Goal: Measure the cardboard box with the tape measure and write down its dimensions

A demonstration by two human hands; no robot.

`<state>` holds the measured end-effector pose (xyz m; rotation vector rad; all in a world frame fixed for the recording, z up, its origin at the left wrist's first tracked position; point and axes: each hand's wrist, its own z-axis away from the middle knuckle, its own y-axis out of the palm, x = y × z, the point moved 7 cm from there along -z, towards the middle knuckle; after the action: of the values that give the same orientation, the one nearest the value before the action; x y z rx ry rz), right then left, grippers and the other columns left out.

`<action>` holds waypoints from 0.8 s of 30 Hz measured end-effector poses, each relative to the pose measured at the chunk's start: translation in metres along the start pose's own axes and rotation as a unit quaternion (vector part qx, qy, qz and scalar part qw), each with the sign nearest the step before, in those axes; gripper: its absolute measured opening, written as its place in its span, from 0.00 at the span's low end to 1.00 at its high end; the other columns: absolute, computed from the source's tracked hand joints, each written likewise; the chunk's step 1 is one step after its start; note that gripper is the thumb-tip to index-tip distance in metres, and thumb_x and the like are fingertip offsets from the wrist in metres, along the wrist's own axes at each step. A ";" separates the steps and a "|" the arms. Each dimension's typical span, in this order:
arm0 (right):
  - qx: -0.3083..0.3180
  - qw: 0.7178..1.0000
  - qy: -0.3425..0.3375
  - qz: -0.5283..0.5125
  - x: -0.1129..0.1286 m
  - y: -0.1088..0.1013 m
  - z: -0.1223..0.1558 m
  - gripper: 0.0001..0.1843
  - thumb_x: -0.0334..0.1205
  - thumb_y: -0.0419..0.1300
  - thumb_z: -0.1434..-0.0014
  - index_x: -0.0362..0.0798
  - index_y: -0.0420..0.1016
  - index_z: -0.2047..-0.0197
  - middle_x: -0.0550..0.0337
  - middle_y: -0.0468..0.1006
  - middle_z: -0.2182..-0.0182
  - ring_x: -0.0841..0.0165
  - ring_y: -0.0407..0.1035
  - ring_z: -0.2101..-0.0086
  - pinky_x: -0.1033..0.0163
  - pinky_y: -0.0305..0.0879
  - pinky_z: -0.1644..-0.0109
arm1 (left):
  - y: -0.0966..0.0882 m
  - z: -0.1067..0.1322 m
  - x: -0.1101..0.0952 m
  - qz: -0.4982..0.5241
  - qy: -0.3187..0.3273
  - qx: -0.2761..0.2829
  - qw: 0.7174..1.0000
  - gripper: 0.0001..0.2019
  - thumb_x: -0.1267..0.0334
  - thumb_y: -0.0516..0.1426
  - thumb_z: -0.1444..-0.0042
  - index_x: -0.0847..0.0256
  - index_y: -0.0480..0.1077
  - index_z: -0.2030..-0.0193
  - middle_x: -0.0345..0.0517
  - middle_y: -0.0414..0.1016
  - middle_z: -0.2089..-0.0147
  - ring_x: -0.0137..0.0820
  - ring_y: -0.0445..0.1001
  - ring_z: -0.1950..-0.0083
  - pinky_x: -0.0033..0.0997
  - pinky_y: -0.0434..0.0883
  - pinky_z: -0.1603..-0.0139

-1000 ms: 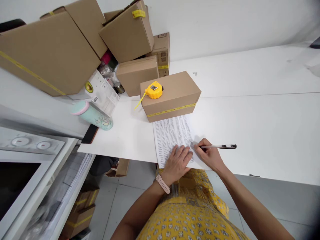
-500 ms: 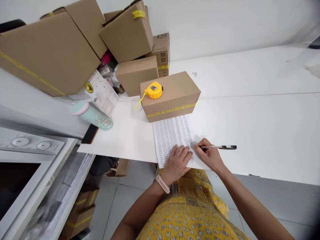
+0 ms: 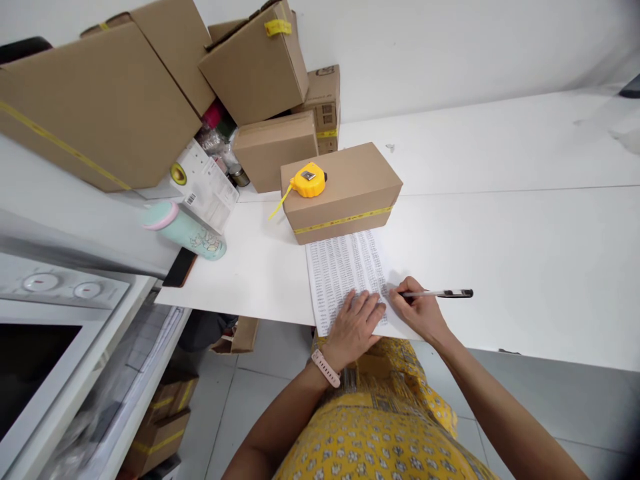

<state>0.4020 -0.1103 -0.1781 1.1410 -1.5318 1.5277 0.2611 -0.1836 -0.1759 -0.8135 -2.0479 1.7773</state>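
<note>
A printed sheet (image 3: 345, 267) full of small rows of text lies on the white table (image 3: 500, 240) at its near edge. My left hand (image 3: 353, 327) rests flat on the lower part of the sheet, fingers spread, a pale pink watch strap at the wrist. My right hand (image 3: 417, 310) is closed on a pen (image 3: 440, 293), its tip touching the sheet's right edge. Just beyond the sheet stands a small cardboard box (image 3: 345, 190) with a yellow tape measure (image 3: 309, 181) on top; its tape runs round the box.
Several larger cardboard boxes (image 3: 100, 100) are stacked at the back left. A mint and pink bottle (image 3: 185, 230) lies on its side beside a white carton (image 3: 205, 183) and a dark phone (image 3: 179, 268). A white appliance (image 3: 55, 320) stands at the left. More boxes sit on the floor.
</note>
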 end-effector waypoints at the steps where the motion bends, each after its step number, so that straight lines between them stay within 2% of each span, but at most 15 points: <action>1: -0.001 1.000 0.001 0.000 0.000 0.000 0.000 0.19 0.54 0.62 0.39 0.53 0.62 0.73 0.67 0.61 0.82 0.71 0.55 0.79 0.64 0.52 0.77 | 0.000 0.000 0.000 0.001 0.000 0.000 1.000 0.30 0.53 0.61 0.36 0.63 0.62 0.32 0.57 0.65 0.29 0.46 0.60 0.27 0.55 0.55 0.24; 10: 0.001 1.000 0.005 -0.011 0.000 0.000 0.001 0.18 0.52 0.62 0.40 0.53 0.62 0.73 0.67 0.60 0.81 0.71 0.55 0.79 0.63 0.51 0.76 | -0.001 0.000 0.000 0.003 0.002 -0.015 1.000 0.28 0.54 0.60 0.36 0.66 0.63 0.33 0.56 0.66 0.30 0.47 0.61 0.28 0.55 0.55 0.24; 24: -0.010 1.000 -0.005 0.003 -0.004 -0.001 0.001 0.18 0.51 0.62 0.39 0.52 0.63 0.73 0.67 0.61 0.81 0.71 0.55 0.79 0.64 0.51 0.75 | -0.002 -0.001 0.000 0.003 0.000 -0.009 1.000 0.29 0.53 0.60 0.36 0.66 0.63 0.33 0.56 0.65 0.30 0.47 0.61 0.28 0.55 0.54 0.24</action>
<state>0.4046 -0.1103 -0.1808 1.1355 -1.5534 1.5099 0.2612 -0.1835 -0.1739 -0.8249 -2.0667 1.7652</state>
